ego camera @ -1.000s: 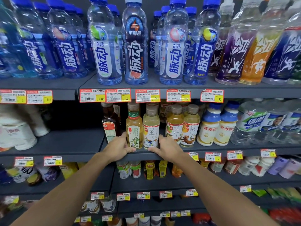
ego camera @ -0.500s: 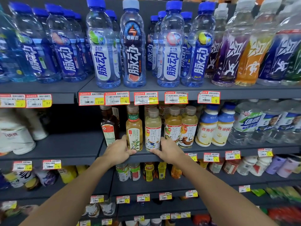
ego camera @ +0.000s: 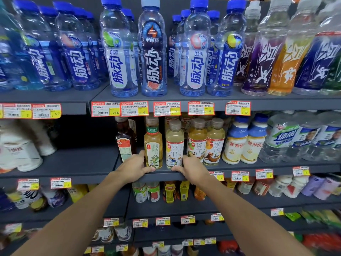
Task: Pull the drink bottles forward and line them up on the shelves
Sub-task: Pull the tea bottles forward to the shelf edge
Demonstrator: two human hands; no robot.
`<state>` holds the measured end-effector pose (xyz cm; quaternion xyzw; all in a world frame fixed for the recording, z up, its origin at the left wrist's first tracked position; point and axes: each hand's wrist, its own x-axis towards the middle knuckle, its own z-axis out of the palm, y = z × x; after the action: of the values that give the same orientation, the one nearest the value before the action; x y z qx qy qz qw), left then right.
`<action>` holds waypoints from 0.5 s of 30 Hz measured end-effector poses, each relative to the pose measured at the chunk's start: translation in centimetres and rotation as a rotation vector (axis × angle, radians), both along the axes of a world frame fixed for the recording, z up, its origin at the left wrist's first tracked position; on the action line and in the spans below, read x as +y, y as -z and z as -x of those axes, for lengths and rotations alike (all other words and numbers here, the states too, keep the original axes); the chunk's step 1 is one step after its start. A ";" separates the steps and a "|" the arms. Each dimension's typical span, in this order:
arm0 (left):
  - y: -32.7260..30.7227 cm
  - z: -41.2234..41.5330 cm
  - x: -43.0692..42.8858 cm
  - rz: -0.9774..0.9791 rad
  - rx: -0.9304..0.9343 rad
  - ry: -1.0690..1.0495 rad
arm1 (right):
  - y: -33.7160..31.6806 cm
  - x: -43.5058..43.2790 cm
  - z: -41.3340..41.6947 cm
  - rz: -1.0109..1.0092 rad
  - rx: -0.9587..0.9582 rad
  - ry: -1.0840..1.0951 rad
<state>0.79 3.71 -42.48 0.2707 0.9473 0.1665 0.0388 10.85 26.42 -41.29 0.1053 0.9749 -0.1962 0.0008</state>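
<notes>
Pull step: left hand (ego camera: 135, 168) curled round green tea (ego camera: 153, 145), right hand (ego camera: 193, 169) round pale tea (ego camera: 174, 145). Next: square both to shelf (ego camera: 162, 176) edge.

On the middle shelf (ego camera: 162, 176), a yellow tea bottle (ego camera: 153, 145) with a green neck band and a pale tea bottle (ego camera: 174, 145) stand upright side by side at the near edge. The left hand (ego camera: 133, 167) grips the first at its base, the right hand (ego camera: 191, 169) the second. Two amber tea bottles (ego camera: 197, 143) stand just right of them, and a dark bottle (ego camera: 125, 141) stands to the left. On the top shelf (ego camera: 276, 105), blue sports-drink bottles (ego camera: 195, 52) stand upright along the near edge.
</notes>
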 end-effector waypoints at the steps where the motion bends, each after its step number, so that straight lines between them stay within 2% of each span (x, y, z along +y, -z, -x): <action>1: 0.0 0.0 -0.1 -0.006 -0.007 0.008 | -0.1 0.0 0.0 -0.002 -0.005 -0.002; 15: 0.2 0.2 -0.3 -0.010 0.035 0.049 | -0.5 -0.5 0.1 -0.010 -0.020 0.022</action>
<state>0.62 3.44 -42.69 0.2969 0.9401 0.1655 0.0252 10.79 25.91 -40.82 0.1180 0.9746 -0.1902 0.0077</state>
